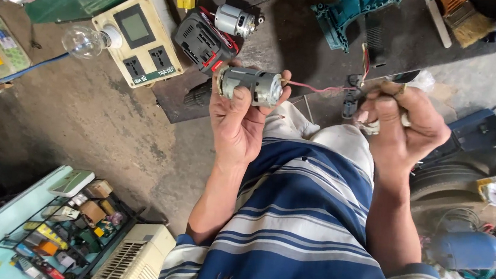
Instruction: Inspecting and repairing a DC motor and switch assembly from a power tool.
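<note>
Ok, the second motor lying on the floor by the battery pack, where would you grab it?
Take the spare motor around its silver can, fingers across the round body from above. It lies on its side with the shaft end pointing right, away from the battery pack, so the middle is bare and widest. Avoid the thin shaft end. The left hand already grips its own motor that way.
</note>
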